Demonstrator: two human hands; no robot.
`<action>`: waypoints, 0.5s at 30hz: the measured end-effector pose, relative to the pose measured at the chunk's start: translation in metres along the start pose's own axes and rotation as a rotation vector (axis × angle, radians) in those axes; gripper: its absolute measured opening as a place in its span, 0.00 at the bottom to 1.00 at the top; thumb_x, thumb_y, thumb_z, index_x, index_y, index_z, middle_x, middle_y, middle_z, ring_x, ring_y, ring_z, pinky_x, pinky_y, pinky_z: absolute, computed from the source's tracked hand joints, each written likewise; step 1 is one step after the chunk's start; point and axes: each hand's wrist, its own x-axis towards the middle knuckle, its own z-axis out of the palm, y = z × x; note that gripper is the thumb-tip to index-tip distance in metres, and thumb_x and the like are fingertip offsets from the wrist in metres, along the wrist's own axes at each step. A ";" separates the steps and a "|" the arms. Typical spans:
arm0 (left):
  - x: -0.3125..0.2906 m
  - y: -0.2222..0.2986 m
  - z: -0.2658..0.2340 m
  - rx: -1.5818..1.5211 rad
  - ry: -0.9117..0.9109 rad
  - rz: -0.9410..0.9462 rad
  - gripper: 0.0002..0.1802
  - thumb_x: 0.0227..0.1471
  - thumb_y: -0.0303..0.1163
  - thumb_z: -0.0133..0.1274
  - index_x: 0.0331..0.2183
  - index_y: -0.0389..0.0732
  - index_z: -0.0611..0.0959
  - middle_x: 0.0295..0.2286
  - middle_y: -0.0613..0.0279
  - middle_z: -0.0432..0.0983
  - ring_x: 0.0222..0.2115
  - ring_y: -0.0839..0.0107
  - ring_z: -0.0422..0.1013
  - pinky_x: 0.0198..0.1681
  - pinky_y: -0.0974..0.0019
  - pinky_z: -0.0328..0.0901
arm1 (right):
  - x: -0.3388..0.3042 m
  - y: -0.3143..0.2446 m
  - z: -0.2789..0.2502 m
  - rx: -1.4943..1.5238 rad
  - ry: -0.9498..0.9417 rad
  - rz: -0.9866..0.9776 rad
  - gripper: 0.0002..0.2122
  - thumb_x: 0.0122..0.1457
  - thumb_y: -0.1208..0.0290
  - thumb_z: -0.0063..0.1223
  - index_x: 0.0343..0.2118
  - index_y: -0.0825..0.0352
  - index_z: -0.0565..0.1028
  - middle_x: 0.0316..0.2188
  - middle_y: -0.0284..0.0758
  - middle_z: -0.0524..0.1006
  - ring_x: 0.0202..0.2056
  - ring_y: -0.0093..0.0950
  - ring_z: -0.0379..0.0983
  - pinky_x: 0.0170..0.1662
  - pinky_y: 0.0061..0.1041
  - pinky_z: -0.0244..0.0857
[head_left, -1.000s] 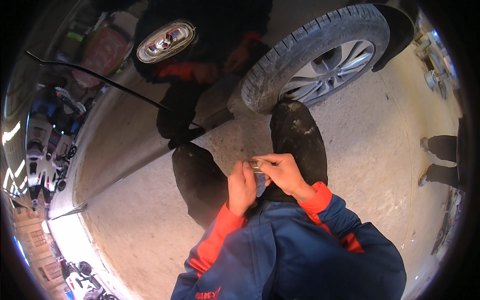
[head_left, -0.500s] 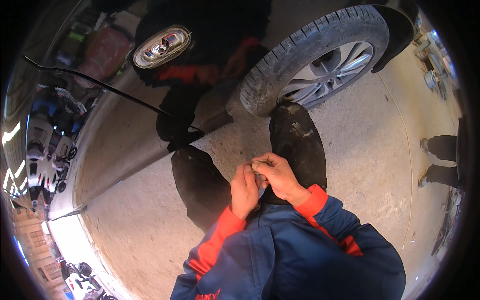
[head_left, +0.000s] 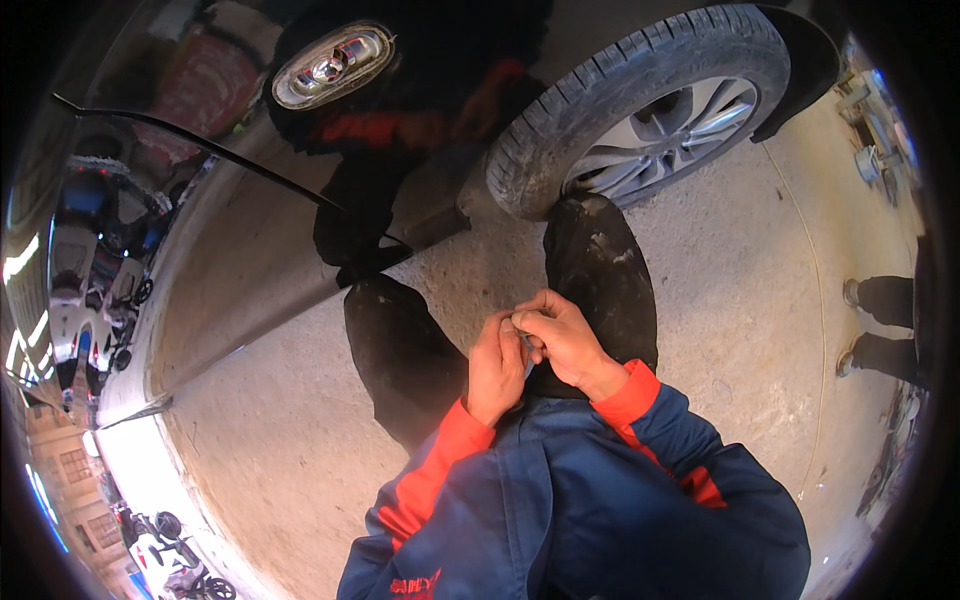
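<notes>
My left hand [head_left: 494, 370] and my right hand [head_left: 563, 346] meet in front of my body, just above my knees. The fingers of both are closed, thumbs and fingertips pinched together. Between them is something small and pale; its kind is hidden by the fingers. Ahead of me stands a glossy black car panel [head_left: 250, 210] that mirrors the floor and my sleeves. Set in the panel is an oval lamp [head_left: 333, 66] with a clear lens and a rough, pale border. To the right of it is a dusty tire [head_left: 600, 85] on a silver alloy wheel [head_left: 665, 140].
My right knee [head_left: 597, 240] is close to the tire, my left knee [head_left: 385, 330] near the car's lower edge. Under me lies a concrete floor [head_left: 730, 330] with a thin line [head_left: 805, 235] across it. Another person's legs [head_left: 885, 330] stand at the far right. A scooter [head_left: 170, 560] is at lower left.
My hands have shifted slightly upward in the picture and remain pinched together. The car and wheel sit a little higher and further right as the view moves.
</notes>
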 end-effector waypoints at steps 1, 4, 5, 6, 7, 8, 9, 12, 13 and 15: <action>0.000 -0.004 0.000 -0.032 -0.002 0.037 0.19 0.76 0.34 0.40 0.52 0.29 0.79 0.25 0.63 0.77 0.24 0.79 0.70 0.27 0.68 0.66 | 0.000 0.000 0.000 0.013 0.001 0.018 0.07 0.66 0.75 0.60 0.42 0.70 0.75 0.29 0.31 0.78 0.24 0.18 0.70 0.24 0.21 0.64; 0.003 -0.016 0.003 -0.360 -0.038 -0.139 0.18 0.75 0.32 0.41 0.55 0.29 0.77 0.32 0.63 0.79 0.29 0.79 0.72 0.31 0.70 0.67 | -0.001 0.001 0.004 -0.029 0.035 -0.078 0.07 0.66 0.75 0.60 0.43 0.70 0.75 0.29 0.32 0.78 0.23 0.18 0.70 0.24 0.21 0.64; 0.003 -0.019 0.005 -0.407 -0.051 -0.098 0.18 0.75 0.32 0.42 0.55 0.29 0.76 0.33 0.63 0.78 0.30 0.80 0.72 0.32 0.71 0.67 | -0.001 0.001 0.006 -0.032 0.066 -0.082 0.07 0.66 0.75 0.60 0.43 0.70 0.75 0.29 0.32 0.78 0.23 0.18 0.70 0.24 0.21 0.64; 0.002 -0.021 0.006 -0.465 -0.065 -0.109 0.18 0.75 0.32 0.42 0.56 0.29 0.76 0.34 0.63 0.78 0.31 0.80 0.72 0.33 0.71 0.67 | -0.002 0.001 0.007 -0.022 0.082 -0.091 0.07 0.66 0.75 0.60 0.43 0.70 0.75 0.29 0.33 0.78 0.23 0.18 0.70 0.24 0.21 0.63; 0.001 -0.022 0.008 -0.564 -0.082 -0.124 0.18 0.75 0.32 0.42 0.56 0.29 0.75 0.35 0.63 0.78 0.32 0.80 0.71 0.34 0.72 0.67 | -0.002 0.001 0.007 -0.007 0.103 -0.079 0.07 0.66 0.75 0.60 0.43 0.70 0.75 0.29 0.33 0.79 0.23 0.18 0.70 0.24 0.21 0.63; 0.002 -0.022 0.009 -0.497 -0.075 -0.104 0.19 0.75 0.32 0.42 0.57 0.29 0.75 0.35 0.64 0.78 0.31 0.79 0.71 0.34 0.72 0.67 | -0.002 0.000 0.007 -0.007 0.081 -0.095 0.07 0.66 0.75 0.60 0.43 0.70 0.75 0.29 0.33 0.79 0.23 0.18 0.70 0.24 0.21 0.63; 0.002 -0.021 0.010 -0.471 -0.072 -0.089 0.19 0.75 0.33 0.42 0.57 0.29 0.75 0.34 0.64 0.78 0.31 0.79 0.71 0.33 0.72 0.68 | -0.003 -0.001 0.006 -0.001 0.066 -0.089 0.08 0.66 0.76 0.60 0.44 0.70 0.75 0.29 0.33 0.79 0.23 0.19 0.70 0.24 0.21 0.63; 0.000 -0.013 0.005 -0.263 -0.091 -0.042 0.20 0.74 0.33 0.44 0.58 0.30 0.75 0.32 0.65 0.78 0.30 0.79 0.72 0.34 0.71 0.68 | -0.003 -0.005 0.000 -0.012 0.007 -0.025 0.09 0.64 0.75 0.62 0.45 0.68 0.75 0.30 0.30 0.78 0.25 0.17 0.71 0.25 0.20 0.63; -0.001 -0.010 0.002 -0.172 -0.100 -0.024 0.20 0.74 0.33 0.44 0.59 0.30 0.75 0.32 0.65 0.78 0.30 0.78 0.72 0.34 0.71 0.68 | -0.002 -0.007 -0.002 -0.014 -0.019 -0.003 0.10 0.63 0.74 0.63 0.45 0.67 0.76 0.31 0.29 0.78 0.26 0.17 0.72 0.26 0.19 0.64; -0.003 -0.005 -0.005 -0.004 -0.112 0.040 0.20 0.74 0.32 0.45 0.60 0.32 0.76 0.30 0.66 0.78 0.29 0.79 0.72 0.33 0.71 0.68 | -0.001 -0.011 -0.008 -0.017 -0.055 0.088 0.11 0.62 0.75 0.63 0.46 0.66 0.75 0.33 0.28 0.78 0.28 0.16 0.72 0.27 0.19 0.64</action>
